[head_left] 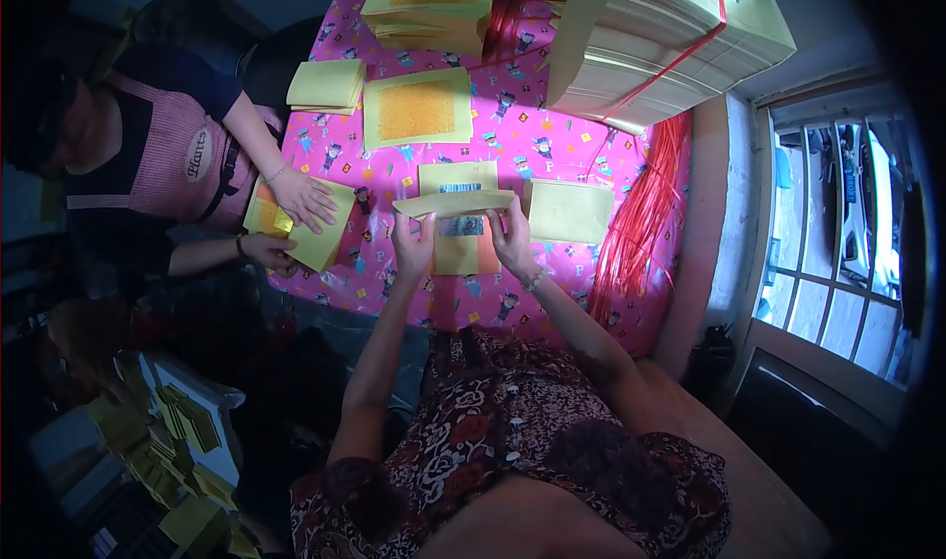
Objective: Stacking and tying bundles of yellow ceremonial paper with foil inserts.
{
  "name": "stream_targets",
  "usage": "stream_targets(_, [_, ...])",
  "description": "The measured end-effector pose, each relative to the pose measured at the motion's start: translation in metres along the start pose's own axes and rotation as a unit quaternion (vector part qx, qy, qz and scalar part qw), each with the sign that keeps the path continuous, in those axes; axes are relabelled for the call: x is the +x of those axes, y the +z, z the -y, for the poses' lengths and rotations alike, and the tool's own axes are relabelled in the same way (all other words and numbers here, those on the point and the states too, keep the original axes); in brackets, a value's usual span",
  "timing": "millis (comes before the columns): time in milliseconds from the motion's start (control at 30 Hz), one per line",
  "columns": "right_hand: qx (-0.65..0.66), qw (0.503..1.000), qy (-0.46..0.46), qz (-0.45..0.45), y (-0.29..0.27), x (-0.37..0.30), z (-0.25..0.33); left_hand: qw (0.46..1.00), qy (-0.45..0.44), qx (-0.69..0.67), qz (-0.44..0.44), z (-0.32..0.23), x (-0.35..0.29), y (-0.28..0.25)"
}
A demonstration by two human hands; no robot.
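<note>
Between my left hand and my right hand is a yellow paper sheet, seen nearly edge-on and slightly bowed. Each hand pinches one end of it, thumbs on the near side. Whether it is one sheet or several layers I cannot tell. Below it on the table lies yellow paper with a dark printed patch and an orange area, partly covered by what I hold. A small pile of plain yellow paper lies just right of my right hand.
A pink patterned cloth covers the table. At left, a co-worker's hands press folded yellow paper. Farther back are orange-printed sheets, a folded stack and a large tied paper bundle. Red plastic strands hang at right.
</note>
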State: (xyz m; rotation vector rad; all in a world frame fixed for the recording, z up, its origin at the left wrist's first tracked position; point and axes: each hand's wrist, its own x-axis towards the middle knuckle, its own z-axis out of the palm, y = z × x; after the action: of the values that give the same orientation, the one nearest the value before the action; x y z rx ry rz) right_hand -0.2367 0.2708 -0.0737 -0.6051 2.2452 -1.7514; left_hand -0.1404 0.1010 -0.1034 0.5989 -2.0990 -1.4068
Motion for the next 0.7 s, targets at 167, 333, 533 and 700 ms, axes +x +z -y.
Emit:
stream_targets(167, [-0.016,1.000,-0.007,-0.001,0.002,-0.002,0.001,0.990,-0.091,-0.100,0.027,-0.010,0.000,0.000])
stream_targets(333, [-0.025,1.000,-0.018,0.006,0.002,-0.001,-0.003,0.996,-0.054,-0.066,0.028,0.001,0.002,-0.001])
stream_targets(533, [-0.047,0.998,-0.036,-0.007,-0.005,0.007,0.015,0.996,-0.057,-0.058,0.034,0.010,0.005,-0.003])
stream_targets(700, [0.030,0.999,-0.026,0.004,-0.012,0.018,0.017,0.991,0.024,-0.110,0.065,-0.008,0.029,-0.016])
